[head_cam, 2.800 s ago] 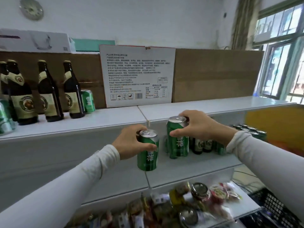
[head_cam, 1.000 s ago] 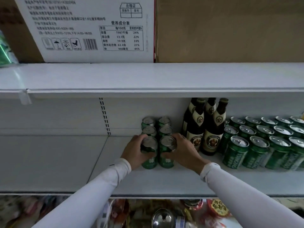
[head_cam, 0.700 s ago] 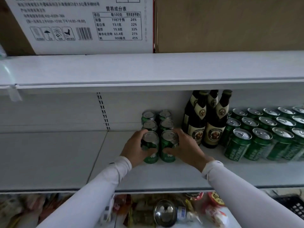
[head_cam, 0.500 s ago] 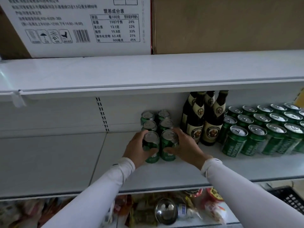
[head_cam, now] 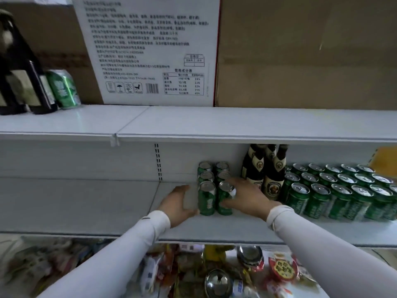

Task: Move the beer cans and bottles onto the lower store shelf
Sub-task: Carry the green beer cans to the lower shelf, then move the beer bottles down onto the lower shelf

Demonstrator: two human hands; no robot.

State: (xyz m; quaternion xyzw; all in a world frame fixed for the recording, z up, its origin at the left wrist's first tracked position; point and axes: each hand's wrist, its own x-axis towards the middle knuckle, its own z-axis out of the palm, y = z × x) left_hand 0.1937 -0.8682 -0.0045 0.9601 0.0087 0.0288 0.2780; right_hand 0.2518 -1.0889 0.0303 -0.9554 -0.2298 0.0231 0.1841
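Releasing the two front cans (head_cam: 216, 197) on the lower shelf (head_cam: 214, 230), the left hand (head_cam: 177, 204) hung open at nine o'clock. The right hand (head_cam: 247, 197) cupped one loosely; letting go gently would have kept rows straight.

Dim, soft daylight; wide-angle bending at the edges, motion blur throughout, with shade beneath the upper shelf (head_cam: 236, 123).

Both arms wear long, close-fitting white sleeves of smooth, slightly stretchy fabric, each ending in a snug cuff at the wrist. The left sleeve (head_cam: 120, 252) has a thin dark line across its cuff edge. The right sleeve (head_cam: 322, 239) looks plain, with soft folds just behind its cuff. The hands are bare.
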